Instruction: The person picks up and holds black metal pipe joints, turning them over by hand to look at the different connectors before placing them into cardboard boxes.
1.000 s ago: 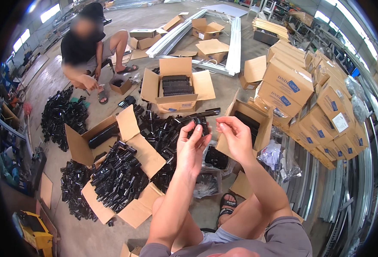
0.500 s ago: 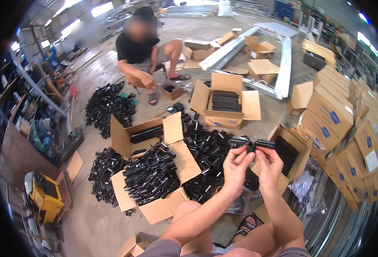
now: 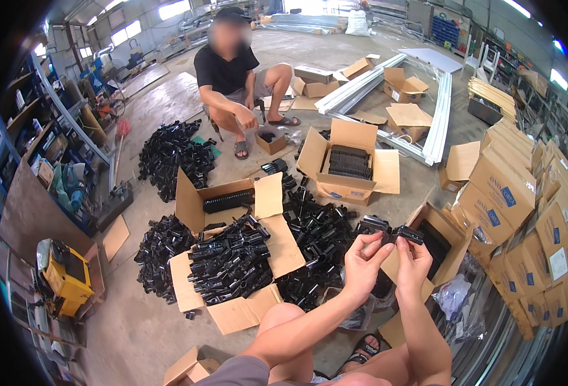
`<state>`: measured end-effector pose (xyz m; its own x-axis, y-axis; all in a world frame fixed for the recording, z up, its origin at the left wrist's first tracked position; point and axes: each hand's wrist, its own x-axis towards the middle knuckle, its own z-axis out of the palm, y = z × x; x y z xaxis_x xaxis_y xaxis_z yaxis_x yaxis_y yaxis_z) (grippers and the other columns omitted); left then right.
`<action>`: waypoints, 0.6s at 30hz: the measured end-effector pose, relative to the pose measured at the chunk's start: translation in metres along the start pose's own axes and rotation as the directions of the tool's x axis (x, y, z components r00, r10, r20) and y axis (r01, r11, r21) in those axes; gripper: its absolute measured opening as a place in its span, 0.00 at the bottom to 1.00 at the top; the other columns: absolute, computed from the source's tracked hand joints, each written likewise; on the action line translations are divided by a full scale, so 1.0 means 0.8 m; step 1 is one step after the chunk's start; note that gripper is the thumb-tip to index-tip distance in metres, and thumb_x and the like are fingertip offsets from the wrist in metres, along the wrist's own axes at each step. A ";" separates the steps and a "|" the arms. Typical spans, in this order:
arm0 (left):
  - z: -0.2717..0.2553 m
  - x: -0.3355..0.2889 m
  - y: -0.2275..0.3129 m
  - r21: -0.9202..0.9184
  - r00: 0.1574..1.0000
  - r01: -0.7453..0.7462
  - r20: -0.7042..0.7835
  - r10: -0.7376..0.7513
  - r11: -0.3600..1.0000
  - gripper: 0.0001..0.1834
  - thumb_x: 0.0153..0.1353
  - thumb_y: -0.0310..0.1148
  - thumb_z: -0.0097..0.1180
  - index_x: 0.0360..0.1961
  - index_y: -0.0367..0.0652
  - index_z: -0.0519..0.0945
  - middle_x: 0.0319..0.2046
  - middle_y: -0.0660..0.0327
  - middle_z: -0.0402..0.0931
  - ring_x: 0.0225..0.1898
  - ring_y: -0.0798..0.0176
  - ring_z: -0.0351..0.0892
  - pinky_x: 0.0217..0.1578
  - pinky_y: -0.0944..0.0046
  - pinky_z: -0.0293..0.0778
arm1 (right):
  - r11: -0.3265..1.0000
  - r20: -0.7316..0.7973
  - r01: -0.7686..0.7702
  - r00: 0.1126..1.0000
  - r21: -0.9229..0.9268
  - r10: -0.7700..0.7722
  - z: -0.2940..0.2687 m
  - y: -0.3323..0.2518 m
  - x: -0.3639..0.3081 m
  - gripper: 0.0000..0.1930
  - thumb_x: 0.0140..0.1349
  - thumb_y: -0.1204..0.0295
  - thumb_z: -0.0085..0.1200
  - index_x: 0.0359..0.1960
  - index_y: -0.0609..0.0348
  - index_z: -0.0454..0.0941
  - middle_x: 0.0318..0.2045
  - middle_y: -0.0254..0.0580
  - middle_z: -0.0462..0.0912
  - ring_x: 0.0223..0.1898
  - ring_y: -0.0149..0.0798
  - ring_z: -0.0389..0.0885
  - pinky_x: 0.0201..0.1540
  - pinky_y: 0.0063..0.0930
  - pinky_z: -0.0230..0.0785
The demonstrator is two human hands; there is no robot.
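Note:
Raised in front of me above the heaps, both my hands are closed in pinches. Between the thumb and fingers of my left hand [image 3: 365, 260] is a glossy black part [image 3: 372, 224]. My right hand [image 3: 414, 262] pinches another short black part [image 3: 410, 234] at nearly the same height. The inner ends of the two parts come close together; whether they touch or are joined I cannot tell. Just left of my hands spreads a heap of similar black parts [image 3: 316, 238]. Behind my right hand stands an open carton [image 3: 459, 248] with black pieces inside.
An open carton [image 3: 189, 204] with black parts spilling over its flaps stands left of centre. Beyond is a carton of stacked black pieces [image 3: 342, 192]. A seated person [image 3: 229, 77] reaches toward a small box [image 3: 272, 145]. Closed cartons [image 3: 499, 186] are piled at right.
The whole view has shifted slightly, with the scene lower and to the right. My hands keep hold of the black parts, which are tilted a little differently. The seated person's arm has barely moved.

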<state>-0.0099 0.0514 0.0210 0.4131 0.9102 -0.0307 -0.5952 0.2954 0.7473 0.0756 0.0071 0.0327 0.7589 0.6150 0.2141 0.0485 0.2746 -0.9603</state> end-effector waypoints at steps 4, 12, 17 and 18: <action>0.002 0.001 0.000 -0.005 0.999 -0.042 0.007 0.042 0.999 0.15 0.61 0.19 0.61 0.49 0.36 0.74 0.46 0.54 0.81 0.47 0.70 0.80 0.50 0.70 0.76 | 1.000 0.001 0.005 1.000 -0.006 -0.005 -0.001 -0.002 -0.005 0.09 0.63 0.79 0.60 0.45 0.65 0.82 0.40 0.36 0.84 0.42 0.26 0.80 0.48 0.19 0.71; 0.000 -0.003 -0.002 0.021 0.997 -0.070 0.026 0.069 0.997 0.14 0.60 0.17 0.61 0.47 0.34 0.74 0.44 0.56 0.81 0.47 0.71 0.79 0.48 0.71 0.77 | 0.990 -0.067 -0.079 0.994 0.117 0.087 -0.003 0.010 -0.011 0.09 0.63 0.79 0.61 0.44 0.66 0.82 0.41 0.37 0.84 0.42 0.27 0.80 0.48 0.21 0.71; -0.001 0.000 -0.004 0.020 0.995 -0.092 0.026 0.091 0.996 0.14 0.61 0.17 0.61 0.47 0.34 0.74 0.44 0.55 0.81 0.46 0.71 0.79 0.49 0.71 0.77 | 0.967 -0.045 -0.120 0.990 0.224 0.134 -0.002 0.006 -0.014 0.09 0.64 0.78 0.60 0.45 0.66 0.82 0.41 0.37 0.84 0.43 0.28 0.80 0.49 0.22 0.71; 0.000 0.000 -0.002 0.008 0.996 -0.089 0.019 0.089 0.996 0.14 0.61 0.18 0.61 0.47 0.34 0.74 0.44 0.55 0.81 0.46 0.71 0.79 0.49 0.71 0.77 | 0.968 -0.028 -0.120 0.991 0.220 0.129 -0.003 0.006 -0.014 0.09 0.64 0.78 0.59 0.46 0.66 0.82 0.41 0.37 0.84 0.43 0.28 0.80 0.49 0.22 0.71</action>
<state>-0.0086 0.0508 0.0199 0.3714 0.9272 0.0483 -0.6244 0.2110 0.7520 0.0690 -0.0005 0.0249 0.7765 0.6246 0.0834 -0.1867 0.3544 -0.9162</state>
